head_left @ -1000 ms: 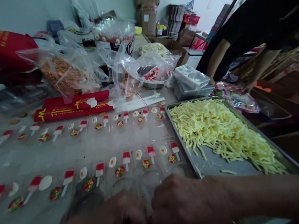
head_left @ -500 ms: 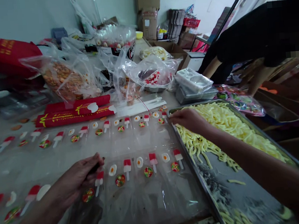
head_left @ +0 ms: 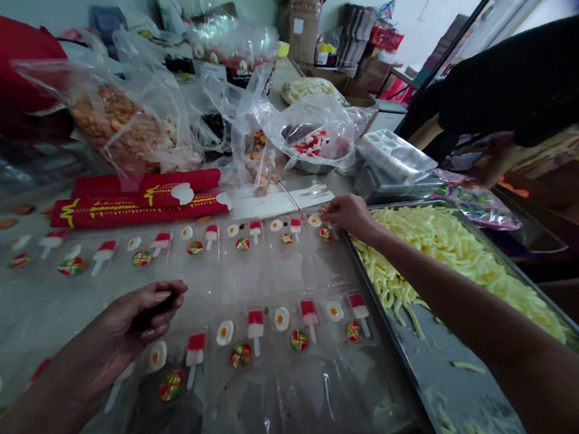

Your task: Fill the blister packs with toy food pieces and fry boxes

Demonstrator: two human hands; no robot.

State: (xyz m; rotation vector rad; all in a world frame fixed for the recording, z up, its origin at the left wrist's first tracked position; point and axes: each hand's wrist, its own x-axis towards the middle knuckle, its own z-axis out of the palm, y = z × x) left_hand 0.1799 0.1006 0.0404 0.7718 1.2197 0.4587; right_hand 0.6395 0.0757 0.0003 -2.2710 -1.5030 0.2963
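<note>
My left hand [head_left: 140,319] hovers over the near row of clear plastic trays, its fingers curled together; whatever it may hold is hidden. Just below its fingers lie a small fried-egg piece [head_left: 157,356], a red-and-white popsicle piece [head_left: 196,358] and a round pizza-like piece [head_left: 171,385]. At the right end of the far row my right hand [head_left: 350,216] is pinched over a tray. Its fingertips are beside a fried-egg piece [head_left: 314,220] and a round pizza-like piece [head_left: 325,234]. Anything between those fingertips is too small to make out.
On the right, a metal tray [head_left: 397,349] bears pale yellow noodle-like strips [head_left: 437,245]. Red printed packages [head_left: 138,209] lie behind the far row. Beyond are a bag of orange-brown pieces [head_left: 116,123] and a bagged bowl [head_left: 310,165]. A person in black [head_left: 510,86] bends at right.
My left hand has drawn back from the near-row popsicle piece, up and to the left. My right hand has shifted left over the far-row tray. The whole view has shifted slightly.
</note>
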